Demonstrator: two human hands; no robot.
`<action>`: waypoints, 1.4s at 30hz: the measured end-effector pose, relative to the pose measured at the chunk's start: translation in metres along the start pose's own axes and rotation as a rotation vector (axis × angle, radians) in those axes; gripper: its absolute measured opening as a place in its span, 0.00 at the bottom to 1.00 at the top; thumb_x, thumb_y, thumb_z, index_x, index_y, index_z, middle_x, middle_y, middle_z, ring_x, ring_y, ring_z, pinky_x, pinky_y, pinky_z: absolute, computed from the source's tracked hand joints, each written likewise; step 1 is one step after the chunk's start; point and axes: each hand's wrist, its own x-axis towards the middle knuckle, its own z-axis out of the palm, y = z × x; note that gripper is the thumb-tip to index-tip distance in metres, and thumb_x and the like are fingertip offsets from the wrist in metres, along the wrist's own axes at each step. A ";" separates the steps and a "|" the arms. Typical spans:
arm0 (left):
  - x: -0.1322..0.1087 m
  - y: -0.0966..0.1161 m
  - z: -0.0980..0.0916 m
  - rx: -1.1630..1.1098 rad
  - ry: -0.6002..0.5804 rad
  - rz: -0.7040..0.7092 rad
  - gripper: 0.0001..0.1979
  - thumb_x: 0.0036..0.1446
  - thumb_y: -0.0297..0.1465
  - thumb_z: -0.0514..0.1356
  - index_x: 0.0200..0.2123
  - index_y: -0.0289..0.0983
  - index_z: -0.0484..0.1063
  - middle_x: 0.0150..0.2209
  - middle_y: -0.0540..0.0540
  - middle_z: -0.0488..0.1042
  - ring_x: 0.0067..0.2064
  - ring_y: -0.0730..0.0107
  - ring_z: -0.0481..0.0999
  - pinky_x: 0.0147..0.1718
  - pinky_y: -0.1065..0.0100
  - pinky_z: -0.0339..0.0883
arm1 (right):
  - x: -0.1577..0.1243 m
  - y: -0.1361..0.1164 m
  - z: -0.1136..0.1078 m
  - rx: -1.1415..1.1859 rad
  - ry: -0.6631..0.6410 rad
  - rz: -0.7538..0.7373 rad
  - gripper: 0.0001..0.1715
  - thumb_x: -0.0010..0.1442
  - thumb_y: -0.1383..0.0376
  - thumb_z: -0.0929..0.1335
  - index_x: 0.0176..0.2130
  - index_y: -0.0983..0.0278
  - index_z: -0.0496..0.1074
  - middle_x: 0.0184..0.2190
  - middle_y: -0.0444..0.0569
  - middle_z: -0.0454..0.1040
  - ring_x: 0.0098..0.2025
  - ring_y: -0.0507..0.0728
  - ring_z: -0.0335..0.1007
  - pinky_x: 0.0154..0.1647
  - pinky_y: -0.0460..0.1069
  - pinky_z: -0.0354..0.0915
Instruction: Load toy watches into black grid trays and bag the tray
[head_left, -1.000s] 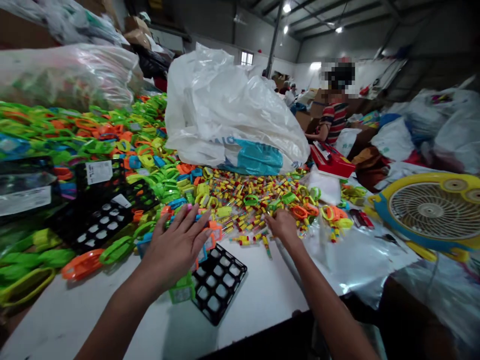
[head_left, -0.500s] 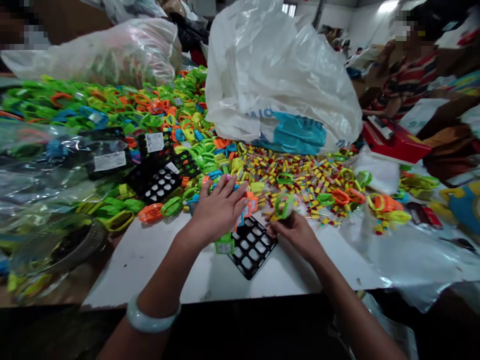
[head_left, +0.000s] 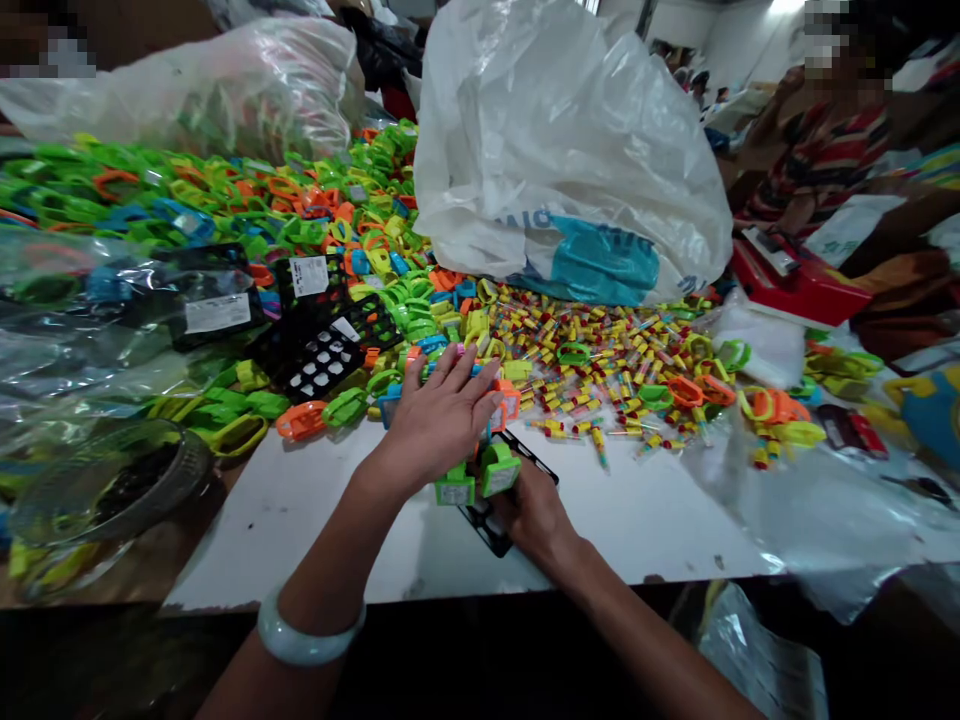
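Observation:
My left hand [head_left: 442,415], fingers spread, lies palm down over several toy watches at the upper left of a black tray [head_left: 491,530] with rows of holes. Beneath its palm edge a green toy watch [head_left: 455,488] shows. My right hand [head_left: 534,510] is closed around a second green watch [head_left: 500,470], beside the first and over the tray. An orange watch [head_left: 508,400] sticks out by my left fingertips. My right hand hides much of the tray, which rests on a white board [head_left: 622,520].
Behind are a heap of colourful watches [head_left: 300,200], a pile of small yellow-and-red tubes [head_left: 592,350] and a big white bag [head_left: 555,140]. A clear bowl [head_left: 112,490] sits left. A person in a striped top [head_left: 832,160] is at the back right.
My right hand has moved left and nearer, bringing the green watch from the tube pile to beside the other green one. My left hand stays nearly in place. The view has shifted slightly.

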 end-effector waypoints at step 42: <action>-0.008 0.022 0.001 0.042 0.060 0.032 0.27 0.66 0.43 0.37 0.66 0.44 0.49 0.69 0.46 0.47 0.70 0.60 0.43 0.66 0.47 0.40 | 0.018 0.021 -0.011 0.588 0.059 0.331 0.06 0.53 0.61 0.70 0.32 0.61 0.71 0.25 0.43 0.75 0.27 0.54 0.70 0.31 0.48 0.68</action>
